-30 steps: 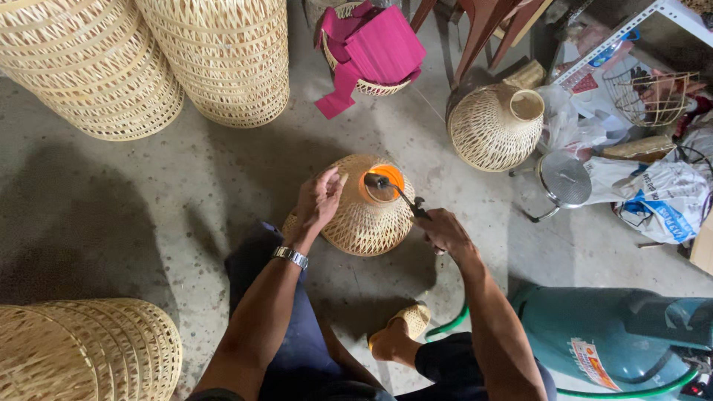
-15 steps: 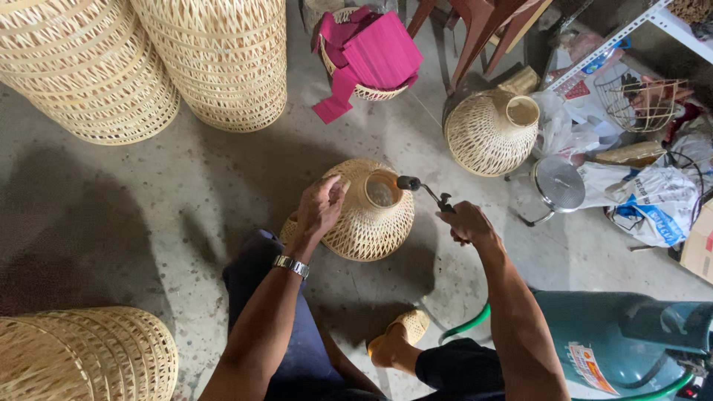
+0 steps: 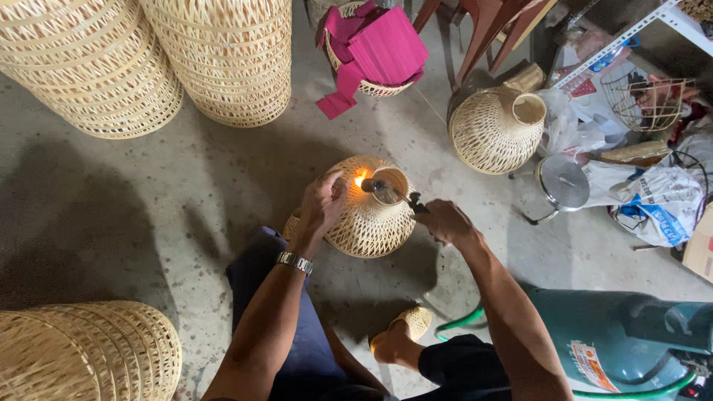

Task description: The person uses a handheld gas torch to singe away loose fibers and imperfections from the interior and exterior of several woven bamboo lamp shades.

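A woven bamboo lampshade (image 3: pixel 368 215) rests on the concrete floor between my knees, its round neck opening facing up. My left hand (image 3: pixel 321 202) grips the shade's upper left side, a metal watch on the wrist. My right hand (image 3: pixel 444 220) holds a gas torch (image 3: pixel 388 192) by its handle. The torch's nozzle points left at the shade's neck rim, and a small orange flame (image 3: pixel 360 179) burns there.
Stacks of large woven shades (image 3: pixel 223 59) stand at the top left, another stack (image 3: pixel 82 349) at the bottom left. A second small shade (image 3: pixel 490 130), a basket with pink cloth (image 3: pixel 379 48), a wire basket (image 3: pixel 642 96), bags and a green gas cylinder (image 3: pixel 616 349) lie at the right.
The torch swung out to the right away from the shade, then came back to the neck. A flame now burns at the rim's left side. My left hand stayed on the shade.
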